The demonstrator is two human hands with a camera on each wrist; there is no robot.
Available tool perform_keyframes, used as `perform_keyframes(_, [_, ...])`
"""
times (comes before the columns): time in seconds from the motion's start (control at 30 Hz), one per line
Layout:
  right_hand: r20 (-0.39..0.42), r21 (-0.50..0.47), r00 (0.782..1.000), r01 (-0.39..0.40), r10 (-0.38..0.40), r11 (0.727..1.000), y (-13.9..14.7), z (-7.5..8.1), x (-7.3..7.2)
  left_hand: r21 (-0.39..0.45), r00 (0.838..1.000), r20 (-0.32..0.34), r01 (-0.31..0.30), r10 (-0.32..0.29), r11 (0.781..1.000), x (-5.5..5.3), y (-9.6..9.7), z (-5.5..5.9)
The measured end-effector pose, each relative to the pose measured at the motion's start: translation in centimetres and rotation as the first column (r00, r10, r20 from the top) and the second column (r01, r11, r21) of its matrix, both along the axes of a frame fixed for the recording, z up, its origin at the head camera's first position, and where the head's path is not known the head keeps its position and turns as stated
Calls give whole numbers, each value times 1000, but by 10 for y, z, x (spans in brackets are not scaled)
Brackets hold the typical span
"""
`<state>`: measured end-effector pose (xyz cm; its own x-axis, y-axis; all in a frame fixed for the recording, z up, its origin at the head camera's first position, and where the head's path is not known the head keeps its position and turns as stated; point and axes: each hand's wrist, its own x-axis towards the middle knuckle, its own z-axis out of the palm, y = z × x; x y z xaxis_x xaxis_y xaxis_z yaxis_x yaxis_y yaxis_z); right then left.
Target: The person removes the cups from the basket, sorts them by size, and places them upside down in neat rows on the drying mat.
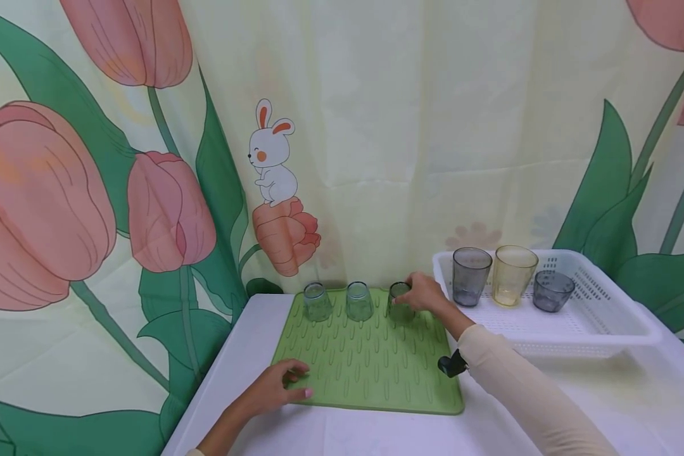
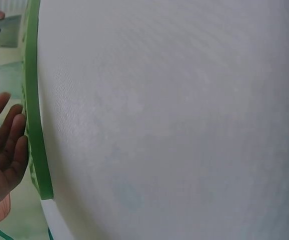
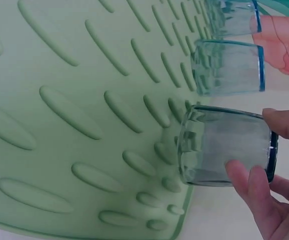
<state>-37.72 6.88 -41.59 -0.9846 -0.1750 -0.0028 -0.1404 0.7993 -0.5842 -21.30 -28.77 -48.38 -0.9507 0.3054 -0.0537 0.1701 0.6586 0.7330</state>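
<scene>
A dark grey glass (image 3: pixel 229 142) stands mouth down at the back right of the green ridged mat (image 1: pixel 370 367). My right hand (image 1: pixel 424 294) pinches it near its thick base, with thumb and fingers on opposite sides in the right wrist view. To its left, two clear bluish glasses, a middle one (image 1: pixel 359 302) and a left one (image 1: pixel 317 303), also sit upside down along the mat's back edge. My left hand (image 1: pixel 273 385) is over the mat's front left corner, fingers loosely bent and holding nothing.
A white perforated basket (image 1: pixel 598 316) stands to the right of the mat. Inside are a tall grey glass (image 1: pixel 470 278), a tall amber glass (image 1: pixel 513 278) and a short dark glass (image 1: pixel 553 292). A printed curtain (image 1: pixel 370 126) hangs right behind the white table (image 1: pixel 342 434).
</scene>
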Motion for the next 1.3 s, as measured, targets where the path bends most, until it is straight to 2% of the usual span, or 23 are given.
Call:
perform_keyframes(0.43, [42,-4,999,9,-9,1000,-2,1,-2,-3,1000,9,-11,11,1000,-3,-3,-2])
perform_keyframes(0.67, [91,-46,996,7,-3,999,-4,0,-3,4,1000,14,-12,12,1000,-3,-3,-2])
perform_keyframes(0.93, [107,-81,994,-1,9,997,-4,0,-3,-2,1000,17,-17,17,1000,-4,-3,-3])
perform_keyframes(1.3, [137,-115,990,40,-24,993,-7,-7,-1,-7,1000,14,-18,18,1000,-4,-7,-7])
